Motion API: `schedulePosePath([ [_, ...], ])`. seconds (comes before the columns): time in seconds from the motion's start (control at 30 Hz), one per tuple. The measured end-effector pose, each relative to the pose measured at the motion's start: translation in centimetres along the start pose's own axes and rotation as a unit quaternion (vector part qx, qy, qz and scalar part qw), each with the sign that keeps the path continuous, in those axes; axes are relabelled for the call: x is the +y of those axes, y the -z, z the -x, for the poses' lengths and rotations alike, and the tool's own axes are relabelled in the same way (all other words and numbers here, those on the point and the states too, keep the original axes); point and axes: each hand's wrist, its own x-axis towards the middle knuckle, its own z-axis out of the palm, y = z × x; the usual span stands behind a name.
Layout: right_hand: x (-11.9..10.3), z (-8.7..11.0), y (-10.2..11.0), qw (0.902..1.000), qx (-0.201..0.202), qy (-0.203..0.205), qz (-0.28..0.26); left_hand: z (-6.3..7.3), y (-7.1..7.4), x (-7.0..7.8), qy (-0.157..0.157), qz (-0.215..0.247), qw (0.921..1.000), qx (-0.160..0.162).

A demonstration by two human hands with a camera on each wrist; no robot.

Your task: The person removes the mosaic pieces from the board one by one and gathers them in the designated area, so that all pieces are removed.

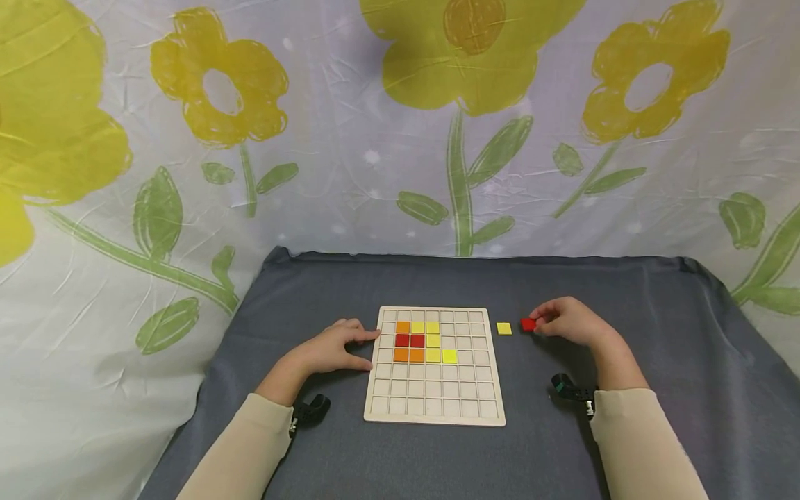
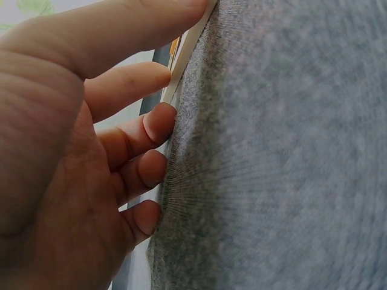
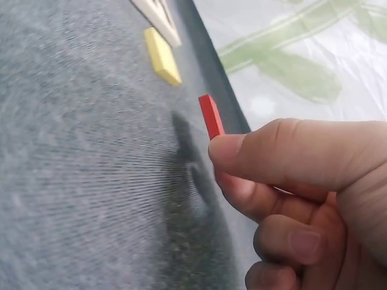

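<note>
A pale wooden grid board (image 1: 431,410) lies on the dark cloth, with orange, red and yellow square tiles in its upper left cells. Against the board's left edge, my left hand (image 1: 337,346) rests the tips of its thumb and index finger. In the left wrist view, the other fingers of that hand (image 2: 78,145) bend loosely beside the cloth. My right hand (image 1: 571,322) pinches a red square tile (image 1: 528,324) between thumb and finger, right of the board. The right wrist view shows this red tile (image 3: 210,115) held on edge above the cloth.
One loose yellow tile (image 1: 503,328) lies on the cloth between the board and the red tile. The dark grey tablecloth (image 1: 350,285) runs back to a white curtain (image 1: 350,173) printed with yellow flowers. A black wrist-worn device (image 1: 571,389) sits under each forearm.
</note>
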Motion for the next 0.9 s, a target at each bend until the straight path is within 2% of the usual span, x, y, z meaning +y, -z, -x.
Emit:
schedulePosePath([
  [0.23, 0.6, -0.6, -0.6, 0.9999, -0.002, 0.004, 0.013, 0.0, 0.0, 0.1, 0.001, 0.000, 1.0000, 0.000],
  [0.47, 0.3, -0.8, -0.9, 0.9999, 0.006, -0.010, 0.007, 0.0, 0.1, 0.1, 0.003, 0.001, 1.0000, -0.002],
  [0.9, -0.7, -0.1, 0.2, 1.0000, 0.006, 0.000, 0.003, 0.1, 0.1, 0.1, -0.002, 0.001, 1.0000, -0.005],
])
